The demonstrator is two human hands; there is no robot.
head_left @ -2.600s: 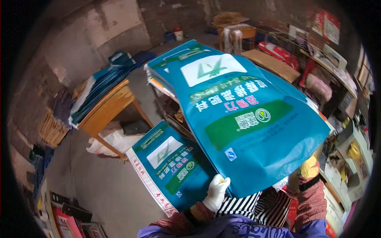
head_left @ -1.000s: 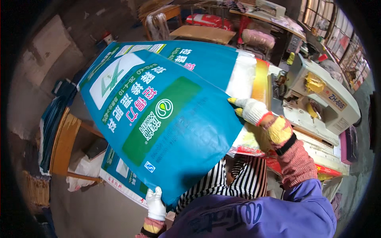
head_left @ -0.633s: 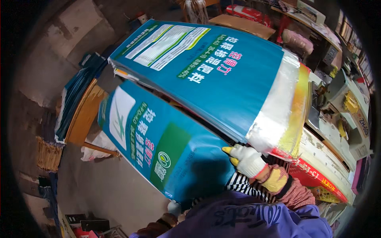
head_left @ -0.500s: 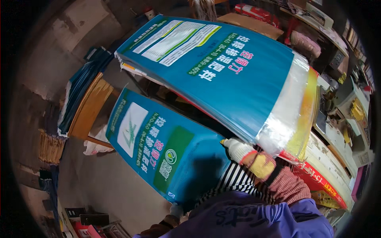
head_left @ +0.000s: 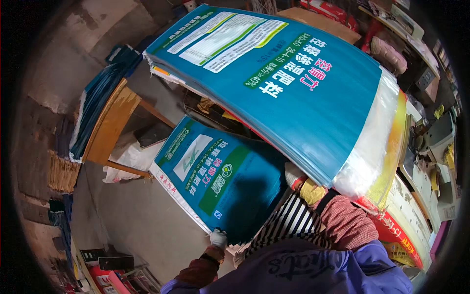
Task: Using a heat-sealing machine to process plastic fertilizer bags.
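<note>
A flat teal printed sack hangs slanting in front of my body, a white strip along its left edge. My left hand, in a pale glove, is closed on its near left corner. My right hand, in a white and yellow glove, is closed at the sack's right edge, right beside the stack; some of its fingertips are hidden. A thick stack of teal flat sacks lies just beyond, its right end covered in clear and yellow film.
Left stands a wooden bench with more folded teal sacks over it. A white bag lies on the floor beneath. Red and white sacking lies under the stack at right. A cluttered worktable runs along the right.
The hanging sack has swung right and its far end has dropped, baring its white left edge. My left hand has come up into fuller view. The view has shifted slightly.
</note>
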